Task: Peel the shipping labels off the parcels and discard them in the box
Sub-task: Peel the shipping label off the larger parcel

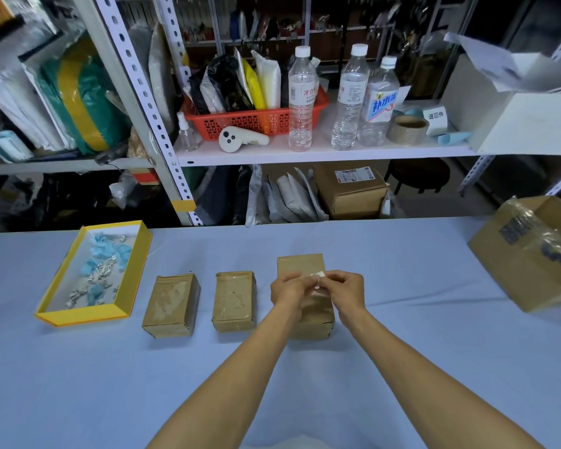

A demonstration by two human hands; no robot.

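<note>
Three brown paper parcels stand in a row on the blue table: a left parcel [171,306], a middle parcel [235,300] and a right parcel [302,265]. Both my hands hover together over the right parcel. My left hand [287,291] and my right hand [344,291] pinch a small crumpled white label piece [318,276] between their fingertips. The two left parcels show bare tops with label residue. A yellow-rimmed box [78,314] at the left holds several crumpled white and blue label scraps.
A large open cardboard carton [528,254] with plastic film sits at the table's right edge. Behind the table a metal shelf carries water bottles [301,98], an orange basket [250,121], a tape roll [407,129] and a white box [518,121].
</note>
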